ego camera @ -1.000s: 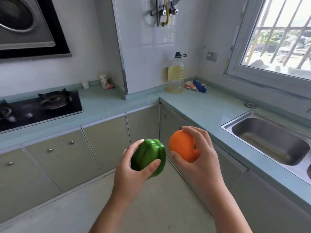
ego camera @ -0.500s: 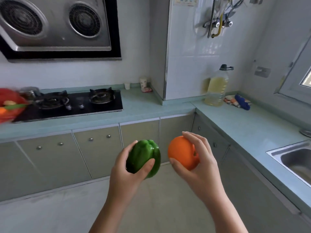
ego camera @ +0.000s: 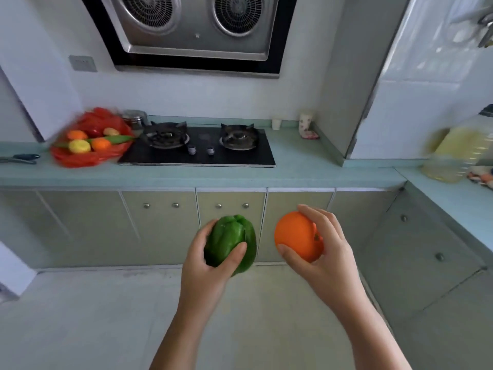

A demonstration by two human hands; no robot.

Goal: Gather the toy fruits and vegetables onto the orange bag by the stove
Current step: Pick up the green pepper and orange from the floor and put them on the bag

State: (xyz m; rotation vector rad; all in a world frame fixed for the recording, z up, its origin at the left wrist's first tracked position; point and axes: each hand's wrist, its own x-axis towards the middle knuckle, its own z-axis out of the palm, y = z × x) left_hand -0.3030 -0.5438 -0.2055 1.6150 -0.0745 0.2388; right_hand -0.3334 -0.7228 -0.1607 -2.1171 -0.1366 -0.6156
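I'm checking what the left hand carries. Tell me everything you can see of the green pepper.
The green pepper is glossy and deeply lobed. It looks like smooth plastic, whole and unmarked. The left hand holds it in mid-air, thumb across its front, fingers round its left side. It stands roughly upright, tilted a little. Nothing else touches it.

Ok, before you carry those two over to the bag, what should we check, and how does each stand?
1. Left hand holds the green pepper, thumb and fingers round it: ok.
2. Right hand holds the orange: ok.
3. Orange bag in view, on the counter left of the stove: ok.
4. Room on the bag for two more: cannot tell; it is blurred and already holds several toys.
5. No flame on the burner nearest the bag: ok, none visible.
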